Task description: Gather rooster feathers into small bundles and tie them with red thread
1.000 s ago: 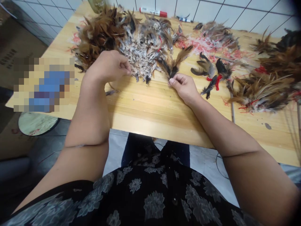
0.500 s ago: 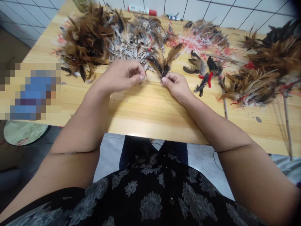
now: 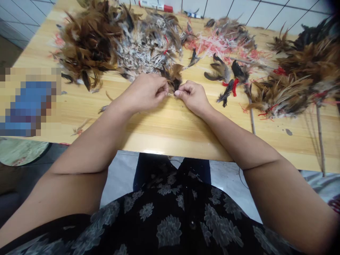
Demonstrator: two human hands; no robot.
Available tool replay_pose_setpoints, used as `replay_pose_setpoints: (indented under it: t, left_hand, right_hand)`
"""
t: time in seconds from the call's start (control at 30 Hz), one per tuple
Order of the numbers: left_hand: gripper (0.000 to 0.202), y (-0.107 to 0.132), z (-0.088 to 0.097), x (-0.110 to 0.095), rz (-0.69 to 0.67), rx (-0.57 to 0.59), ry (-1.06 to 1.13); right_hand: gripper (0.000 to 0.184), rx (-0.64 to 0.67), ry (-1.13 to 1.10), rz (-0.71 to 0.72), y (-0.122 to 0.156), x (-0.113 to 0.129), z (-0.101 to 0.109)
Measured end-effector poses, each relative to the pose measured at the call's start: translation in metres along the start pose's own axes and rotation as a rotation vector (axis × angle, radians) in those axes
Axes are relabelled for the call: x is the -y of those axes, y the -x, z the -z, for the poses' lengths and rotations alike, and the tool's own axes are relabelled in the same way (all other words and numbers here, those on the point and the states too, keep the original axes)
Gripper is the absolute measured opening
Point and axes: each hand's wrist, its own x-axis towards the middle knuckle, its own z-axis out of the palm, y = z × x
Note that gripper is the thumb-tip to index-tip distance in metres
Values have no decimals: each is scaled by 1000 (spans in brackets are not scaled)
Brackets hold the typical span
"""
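My left hand (image 3: 145, 92) and my right hand (image 3: 193, 96) meet over the wooden table (image 3: 170, 124), fingertips almost touching. Between them they pinch a small bunch of brown and dark feathers (image 3: 174, 75) by its base. The right thumb and fingers are closed on the quills. The left fingers are pinched against the same spot. Right behind the bunch lies a big heap of grey-white and brown feathers (image 3: 143, 46).
A mass of rust-brown feathers (image 3: 85, 39) fills the far left. Loose dark feathers with red thread (image 3: 228, 79) lie to the right, beside tied feather bundles on sticks (image 3: 287, 94). A red-capped marker (image 3: 155, 5) lies at the back edge. A blurred patch (image 3: 28, 101) covers the left.
My left hand has left the grey-white heap and moved right to meet the right hand. The bunch in the right hand has come nearer and its feathers now look more gathered.
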Motion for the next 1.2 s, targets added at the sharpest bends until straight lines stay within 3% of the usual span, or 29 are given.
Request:
replay_pose_setpoints:
  t: [0.1,0.37,0.57,0.87,1.07,1.2]
  left_hand:
    - [31,3,1,-11,16,34,-172]
    - [28,0,-6,-12,69,-3,-178]
    - [24,1,-5,-4,-4,-55,-28]
    - [31,4,3,6,39,-13,54]
    - [21,6,16,4,120,56,24]
    - [17,2,8,4,144,60,11]
  right_hand:
    - [15,17,66,-18,1,4,0]
    - [8,78,155,-17,3,14,3]
    - [26,106,109,27,-1,5,6]
    - [59,41,-245,-7,-6,-12,5]
    - [68,18,-309,-34,-6,-13,7]
    - [68,13,-313,-26,-4,-10,7]
